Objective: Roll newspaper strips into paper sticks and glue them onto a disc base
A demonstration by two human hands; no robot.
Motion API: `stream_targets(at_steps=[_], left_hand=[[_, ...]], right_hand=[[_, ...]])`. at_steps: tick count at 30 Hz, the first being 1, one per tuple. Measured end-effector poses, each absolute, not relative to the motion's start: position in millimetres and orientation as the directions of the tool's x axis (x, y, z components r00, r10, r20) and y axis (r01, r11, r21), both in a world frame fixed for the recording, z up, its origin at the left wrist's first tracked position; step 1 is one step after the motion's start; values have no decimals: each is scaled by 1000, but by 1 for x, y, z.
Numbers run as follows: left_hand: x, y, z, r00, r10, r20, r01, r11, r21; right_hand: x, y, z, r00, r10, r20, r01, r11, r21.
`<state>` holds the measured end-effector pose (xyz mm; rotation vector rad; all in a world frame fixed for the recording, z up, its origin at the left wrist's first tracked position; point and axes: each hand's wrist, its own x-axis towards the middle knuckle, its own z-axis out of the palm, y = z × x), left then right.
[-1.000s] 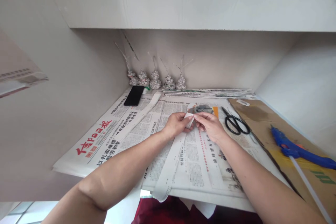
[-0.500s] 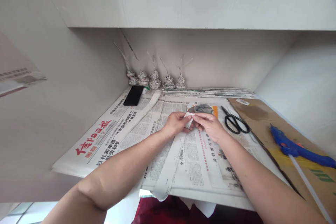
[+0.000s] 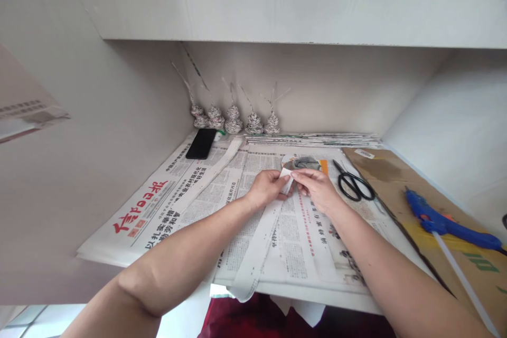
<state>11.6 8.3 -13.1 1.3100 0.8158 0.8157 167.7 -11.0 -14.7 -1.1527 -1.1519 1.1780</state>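
The left hand (image 3: 266, 189) and right hand (image 3: 316, 188) pinch one end of a white paper strip (image 3: 252, 264), which trails toward seven o'clock across spread newspaper (image 3: 293, 253) and over the near edge. Counting from the hands, black-handled scissors (image 3: 344, 172) lie at three o'clock; a blue glue gun (image 3: 443, 223) rests on cardboard (image 3: 380, 169) between three and four. Thin paper sticks (image 3: 312, 140) lie at one, five coiled paper figures (image 3: 233, 123) stand between ten and eleven, and a dark phone (image 3: 201, 143) lies at ten.
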Motion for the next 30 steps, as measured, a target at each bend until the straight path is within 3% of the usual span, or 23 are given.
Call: stream_targets(at_steps=[3, 5, 8, 10, 13, 21, 26, 30], left_hand=[[13, 8, -13, 472, 879, -70, -52, 107, 993], [13, 7, -11, 457, 884, -95, -70, 142, 987], [14, 6, -8, 446, 884, -141, -97, 204, 974], [14, 5, -6, 448, 880, -160, -105, 229, 968], [15, 3, -5, 455, 874, -168, -109, 242, 964], [13, 1, -3, 460, 875, -152, -111, 226, 968], [13, 3, -2, 445, 882, -157, -108, 227, 968], [13, 3, -3, 454, 878, -152, -96, 218, 971]], right_hand=[[170, -11, -15, 115, 988, 99, 92, 89, -992], [179, -8, -15, 200, 949, 242, 336, 166, -927], [200, -1, -17, 215, 836, 504, 763, 178, -621], [212, 5, -20, 144, 838, 527, 908, 100, -407], [219, 12, -25, 119, 866, 485, 948, 47, -316], [215, 12, -25, 251, 814, 523, 922, -36, -387], [213, 8, -23, 87, 854, 512, 956, 73, -285], [210, 7, -20, 40, 873, 485, 982, 55, -180]])
